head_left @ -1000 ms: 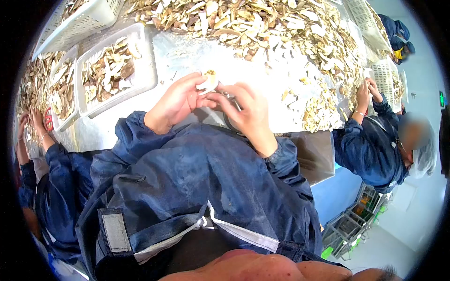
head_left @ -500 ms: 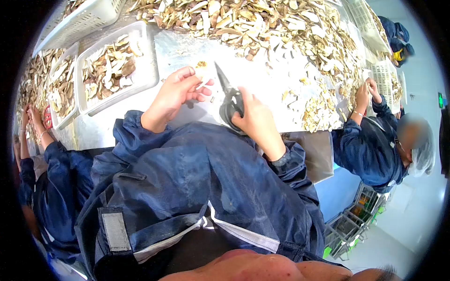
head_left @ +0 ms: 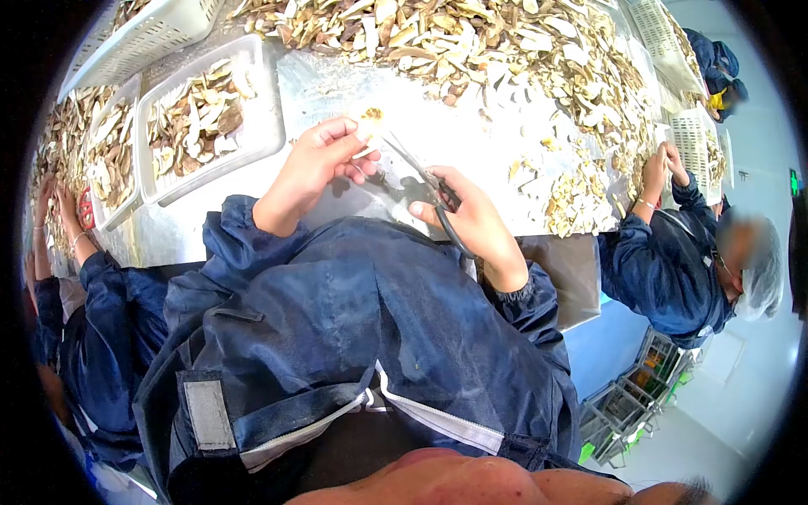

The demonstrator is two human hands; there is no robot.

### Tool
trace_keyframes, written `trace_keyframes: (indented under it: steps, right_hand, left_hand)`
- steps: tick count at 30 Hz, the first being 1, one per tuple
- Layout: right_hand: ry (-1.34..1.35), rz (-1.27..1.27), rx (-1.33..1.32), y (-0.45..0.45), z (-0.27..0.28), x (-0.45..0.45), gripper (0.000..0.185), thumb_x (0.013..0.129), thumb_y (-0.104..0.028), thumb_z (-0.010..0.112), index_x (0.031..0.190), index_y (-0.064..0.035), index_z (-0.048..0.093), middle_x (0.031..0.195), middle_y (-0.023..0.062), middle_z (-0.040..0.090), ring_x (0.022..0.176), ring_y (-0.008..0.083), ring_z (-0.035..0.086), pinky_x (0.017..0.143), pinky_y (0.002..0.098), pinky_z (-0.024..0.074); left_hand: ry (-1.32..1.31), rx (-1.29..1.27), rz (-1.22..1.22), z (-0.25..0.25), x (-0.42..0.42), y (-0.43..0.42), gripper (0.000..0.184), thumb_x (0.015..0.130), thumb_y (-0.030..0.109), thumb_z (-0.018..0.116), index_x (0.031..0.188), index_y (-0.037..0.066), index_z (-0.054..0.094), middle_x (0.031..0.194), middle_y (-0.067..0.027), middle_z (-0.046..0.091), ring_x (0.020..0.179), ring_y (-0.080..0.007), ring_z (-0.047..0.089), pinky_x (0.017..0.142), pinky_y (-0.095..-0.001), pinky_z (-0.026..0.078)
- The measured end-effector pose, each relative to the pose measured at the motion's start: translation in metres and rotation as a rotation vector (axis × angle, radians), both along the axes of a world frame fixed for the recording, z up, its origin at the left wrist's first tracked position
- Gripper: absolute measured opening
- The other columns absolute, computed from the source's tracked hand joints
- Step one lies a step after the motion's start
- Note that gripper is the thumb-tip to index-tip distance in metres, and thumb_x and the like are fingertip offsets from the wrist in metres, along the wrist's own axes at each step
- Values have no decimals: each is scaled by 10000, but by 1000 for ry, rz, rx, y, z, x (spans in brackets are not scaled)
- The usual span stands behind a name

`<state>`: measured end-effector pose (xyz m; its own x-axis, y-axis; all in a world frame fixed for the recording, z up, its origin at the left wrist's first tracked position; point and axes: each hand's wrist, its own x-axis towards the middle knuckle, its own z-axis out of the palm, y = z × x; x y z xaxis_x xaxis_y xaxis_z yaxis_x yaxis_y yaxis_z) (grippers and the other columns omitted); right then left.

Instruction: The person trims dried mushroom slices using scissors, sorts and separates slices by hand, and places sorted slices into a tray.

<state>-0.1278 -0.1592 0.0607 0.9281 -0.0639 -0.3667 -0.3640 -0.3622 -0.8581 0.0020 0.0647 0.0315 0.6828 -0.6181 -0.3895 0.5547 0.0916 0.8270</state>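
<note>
My left hand (head_left: 313, 172) pinches a pale mushroom slice (head_left: 368, 129) with a yellow-brown patch at its top, over the bright tabletop. To its right, my right hand (head_left: 473, 215) is closed round the dark handles of a pair of scissors (head_left: 418, 168). The scissors slant up and left, with their blade tips close to the slice. Glare washes out part of the slice's outline. Small pale trimmings (head_left: 576, 189) lie on the table to the right of my hands.
A large heap of mushroom slices (head_left: 471, 38) spreads across the back. At left stand a clear tray (head_left: 273, 126) with slices and a white perforated basket (head_left: 181, 34). A co-worker (head_left: 673, 261) sits at right; another person's hands (head_left: 67, 215) show at far left.
The scissors came into clear view in my right hand, then turned so their blades point toward the slice. My right hand has moved away from my left, slightly down and right.
</note>
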Motion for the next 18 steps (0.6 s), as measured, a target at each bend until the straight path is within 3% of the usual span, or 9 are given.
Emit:
trace_keyframes:
  steps: [2, 5, 14, 17, 18]
  right_hand:
    - [-18, 39, 10, 1, -4, 3, 560, 790, -362, 815, 1211, -53, 613, 832, 81, 628, 739, 157, 577, 687, 307, 479]
    - [-22, 86, 29, 7, 1, 7, 448, 852, -227, 799, 1204, -21, 614, 820, -30, 581, 730, 52, 502, 645, 212, 415]
    - [73, 77, -3, 10, 4, 4, 360, 889, -247, 759, 1142, -13, 653, 832, -7, 635, 744, 69, 537, 652, 232, 440]
    - [-1, 65, -30, 10, -6, 0, 443, 846, -374, 761, 1133, -49, 674, 778, 142, 686, 674, 201, 640, 647, 334, 497]
    - [-12, 69, -45, 10, -5, 0, 438, 847, -374, 759, 1128, -48, 679, 776, 144, 686, 668, 206, 639, 645, 336, 497]
  left_hand:
    - [-18, 12, -25, 0, -1, 1, 162, 1005, 194, 573, 1025, 39, 615, 921, -86, 688, 765, -141, 671, 634, -247, 535]
    - [-37, 0, -72, 3, -4, 1, 166, 1004, 198, 578, 1011, 39, 622, 920, -83, 688, 775, -141, 673, 631, -248, 532]
    - [-23, 29, -129, -3, -1, 2, 207, 1012, 229, 562, 1039, 34, 629, 893, -61, 674, 774, -132, 662, 627, -246, 528]
    - [-13, 15, -130, -5, -1, 3, 235, 1016, 254, 551, 1045, 36, 633, 882, -55, 671, 774, -129, 661, 627, -244, 528]
    - [-15, 23, -126, -5, -1, 3, 240, 1017, 259, 551, 1042, 36, 635, 879, -54, 671, 772, -127, 661, 626, -242, 528]
